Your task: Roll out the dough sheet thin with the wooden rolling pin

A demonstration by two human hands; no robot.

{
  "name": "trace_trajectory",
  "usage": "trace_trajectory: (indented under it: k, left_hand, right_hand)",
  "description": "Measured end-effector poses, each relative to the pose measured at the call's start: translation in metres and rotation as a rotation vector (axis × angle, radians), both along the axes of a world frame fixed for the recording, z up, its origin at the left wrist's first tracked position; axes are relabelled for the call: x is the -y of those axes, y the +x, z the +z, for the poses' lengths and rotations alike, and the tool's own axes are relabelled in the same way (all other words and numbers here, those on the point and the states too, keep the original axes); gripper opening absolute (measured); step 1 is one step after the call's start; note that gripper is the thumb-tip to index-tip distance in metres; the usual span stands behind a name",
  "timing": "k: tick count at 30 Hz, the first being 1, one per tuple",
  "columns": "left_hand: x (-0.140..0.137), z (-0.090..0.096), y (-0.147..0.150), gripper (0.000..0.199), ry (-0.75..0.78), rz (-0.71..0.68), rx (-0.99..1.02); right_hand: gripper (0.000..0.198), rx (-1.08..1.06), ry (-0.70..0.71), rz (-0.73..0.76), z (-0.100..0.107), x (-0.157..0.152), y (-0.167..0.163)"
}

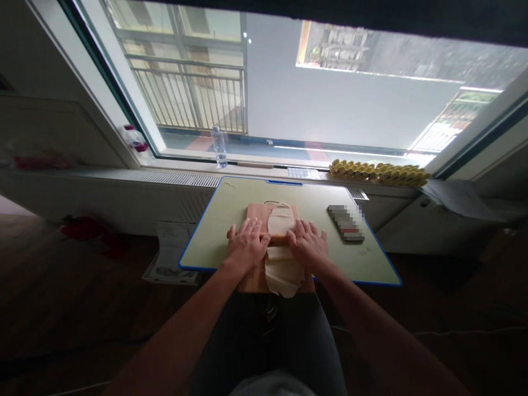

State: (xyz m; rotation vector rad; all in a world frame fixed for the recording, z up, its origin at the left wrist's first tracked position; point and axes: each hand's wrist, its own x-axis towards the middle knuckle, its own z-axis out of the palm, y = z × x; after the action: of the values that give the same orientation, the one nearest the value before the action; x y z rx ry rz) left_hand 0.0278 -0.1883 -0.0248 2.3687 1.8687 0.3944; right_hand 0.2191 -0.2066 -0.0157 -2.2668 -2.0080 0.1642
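A thin sheet of pale dough [284,275] lies lengthwise on a wooden cutting board [251,283], its near end reaching the board's front edge. Across the dough rests a wooden rolling pin [279,238]. My left hand [247,245] lies on the pin's left part, fingers stretched forward over it and thumb pointing inward. On the right part, my right hand [309,245] presses down with its fingers extended too. Both palms cover much of the pin; a short length shows between the thumbs, and its left tip sticks out.
The board sits on a small pale table [206,242] with a blue rim. A dark, pixelated flat object [346,223] lies at right. On the windowsill stand a clear bottle [219,147], a bottle with a magenta cap [135,138] and yellow egg trays [379,172].
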Motion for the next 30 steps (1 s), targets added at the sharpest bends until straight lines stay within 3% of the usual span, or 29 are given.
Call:
trace_trajectory:
  k: [4,13,26,30]
  left_hand:
    - [0.005,-0.001,0.0,0.063,0.034,0.011,0.02]
    - [-0.04,-0.01,0.017,0.056,0.125,0.082,0.026]
    - [-0.112,0.0,0.023,0.065,-0.09,0.11,-0.029]
    - [-0.133,0.005,0.024,0.07,-0.186,0.081,-0.05]
  right_hand:
    - [0.065,0.01,0.055,0.01,-0.003,0.0,-0.001]
    - [0.061,0.051,0.152,0.018,-0.001,-0.04,0.002]
    - [0.071,-0.094,0.063,-0.021,0.004,-0.107,0.011]
    - [0.078,-0.129,-0.022,-0.038,0.008,-0.125,0.013]
